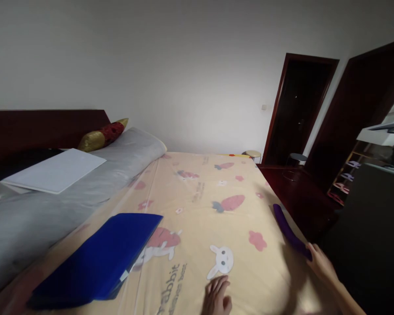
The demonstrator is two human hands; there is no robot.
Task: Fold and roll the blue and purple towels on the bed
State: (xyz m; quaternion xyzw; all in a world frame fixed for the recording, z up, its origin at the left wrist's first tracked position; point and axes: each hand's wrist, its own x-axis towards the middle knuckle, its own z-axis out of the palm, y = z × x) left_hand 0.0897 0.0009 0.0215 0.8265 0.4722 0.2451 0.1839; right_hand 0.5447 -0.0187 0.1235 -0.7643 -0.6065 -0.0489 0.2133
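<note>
At the bed's right edge my right hand [321,263] is closed around the near end of a curved purple tube [289,232], perhaps a hoop section. The tube's far end points away from me along the edge of the mattress. My left hand [217,296] rests low in the middle on the yellow bed sheet [197,210], just below a printed rabbit head. Nothing shows in its fingers, which are loosely bent with the thumb apart. To its left, a dark blue folder [101,258] lies flat on the sheet.
A grey cover [124,164] runs along the left side, bearing a white board [57,170] and a red-and-gold pillow [103,135]. Stools [298,157] stand near a dark door [304,109]. Right of the bed are a dark cabinet [376,227] and a shoe rack [343,177].
</note>
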